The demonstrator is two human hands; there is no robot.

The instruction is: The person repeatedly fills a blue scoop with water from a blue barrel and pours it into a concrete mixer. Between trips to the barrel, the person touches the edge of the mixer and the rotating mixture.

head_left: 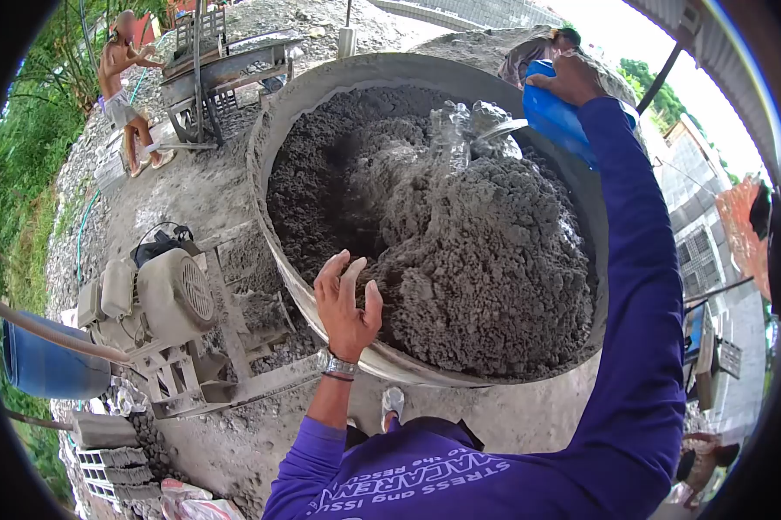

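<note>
A large round metal pan (273,221) holds a heap of wet grey mix (486,260). My right hand (572,80) grips a blue container (559,113), tilted over the pan's far right side, and water (468,130) splashes from it onto the mix. Near the pan's front left rim is my left hand (349,305), its fingers spread and nothing in them. A watch shows on the left wrist.
On the left are a dusty motor (175,295) on a metal frame and a blue barrel (57,360). Hollow blocks (104,472) lie at the lower left. One person (126,87) stands by a metal machine (226,78); another person (529,56) is behind the pan.
</note>
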